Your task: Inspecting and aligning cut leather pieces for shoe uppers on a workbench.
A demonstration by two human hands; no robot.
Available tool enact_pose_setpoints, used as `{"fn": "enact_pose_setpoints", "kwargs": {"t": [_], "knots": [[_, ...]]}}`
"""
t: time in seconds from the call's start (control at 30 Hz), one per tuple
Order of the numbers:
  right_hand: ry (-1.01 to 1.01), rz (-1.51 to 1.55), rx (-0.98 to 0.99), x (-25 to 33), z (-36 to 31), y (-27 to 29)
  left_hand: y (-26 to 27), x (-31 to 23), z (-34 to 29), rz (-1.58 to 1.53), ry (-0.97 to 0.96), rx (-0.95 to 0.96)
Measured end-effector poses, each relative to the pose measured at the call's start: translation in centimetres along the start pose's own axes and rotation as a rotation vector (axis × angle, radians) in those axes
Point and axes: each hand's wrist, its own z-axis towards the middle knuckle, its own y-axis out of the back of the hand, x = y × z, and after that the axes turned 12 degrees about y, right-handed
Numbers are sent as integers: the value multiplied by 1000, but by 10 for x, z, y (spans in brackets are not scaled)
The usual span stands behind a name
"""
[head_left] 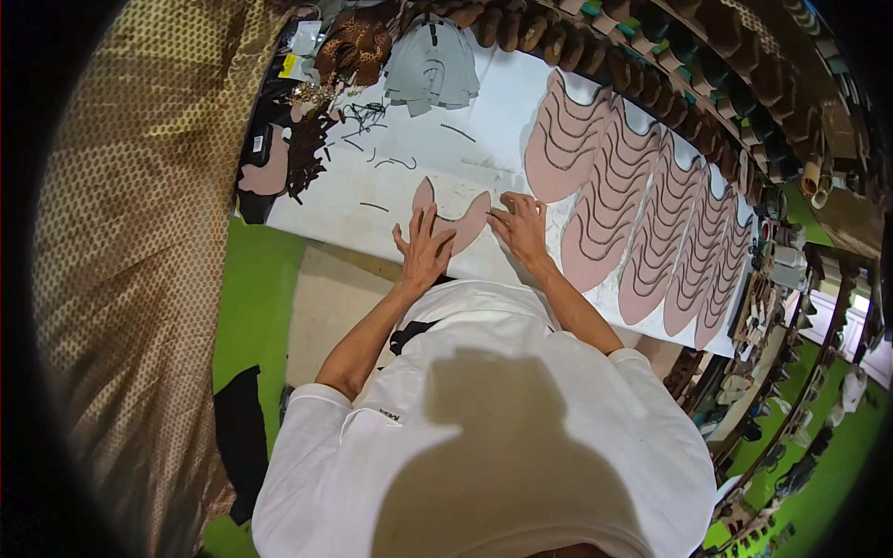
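A pink U-shaped piece [462, 229], like a cut shoe upper, lies on the white table in front of me, its two points facing away. A dark line runs along part of its inner curve. My left hand [426, 251] rests on its left side with the fingers spread and pressing down. At the right point, my right hand [523, 228] has its fingers bent and the fingertips close together at the edge. Whatever they may pinch is too small to make out. Several thin dark strips, one of them a short strip [374, 206], lie loose beyond the piece.
Overlapping rows of similar pink pieces [595, 246] cover the right of the white table [344, 223]. Grey cut pieces [433, 70] and a brown strip bundle [310, 153] lie at the back left. Shoes [530, 33] line the far edge. A gold patterned curtain [139, 232] hangs left.
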Motion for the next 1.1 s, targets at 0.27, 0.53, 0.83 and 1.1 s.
{"fn": "enact_pose_setpoints", "kwargs": {"t": [0.27, 0.53, 0.83, 1.1], "knots": [[94, -17, 112, -1, 11, -2, 0, -2, 0, -4, 55, 0], [200, 150, 200, 19, 42, -22, -2, -2, 1, -12, 94, 16], [187, 119, 286, 20, 46, -30, -4, 1, 0, -10, 89, 2], [159, 100, 327, 19, 46, -34, -4, 1, 2, -7, 68, 1]]}}
